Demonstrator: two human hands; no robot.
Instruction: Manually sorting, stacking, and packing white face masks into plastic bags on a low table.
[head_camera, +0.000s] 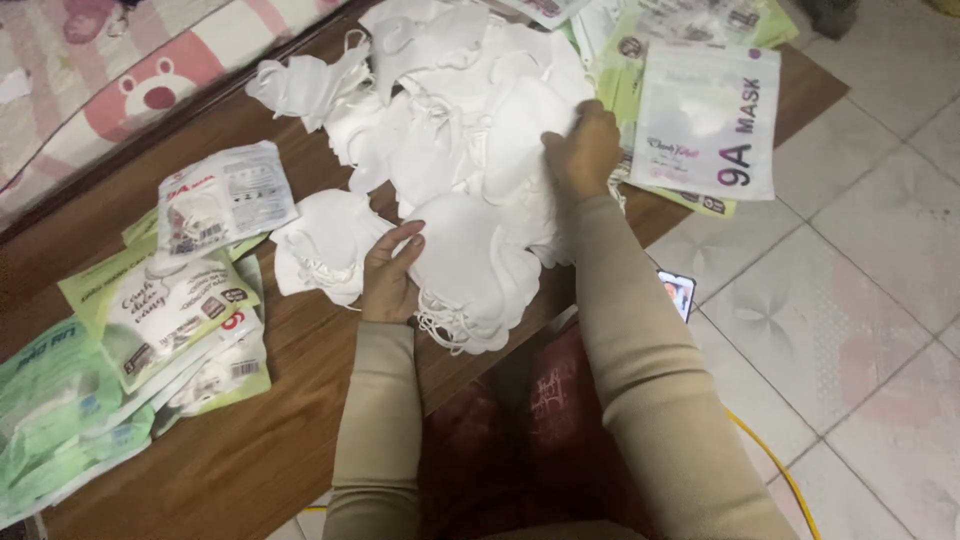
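my left grip (388, 272) lay flat, fingers apart, pinning the small stack of white masks (465, 285) near the desk's (290, 430) front edge. pressing evenly seemed wise, so the stack stayed squared. farther in, my right grip (583, 150) was pinched together on one mask in the loose pile (450, 110) mid-desk; lifting singly would avoid tangled loops.

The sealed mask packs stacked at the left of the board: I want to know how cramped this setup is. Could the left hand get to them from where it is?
Probably yes. The left hand rests on a stack of white masks, and only bare wooden board lies between it and the sealed packs; nothing stands in the way.
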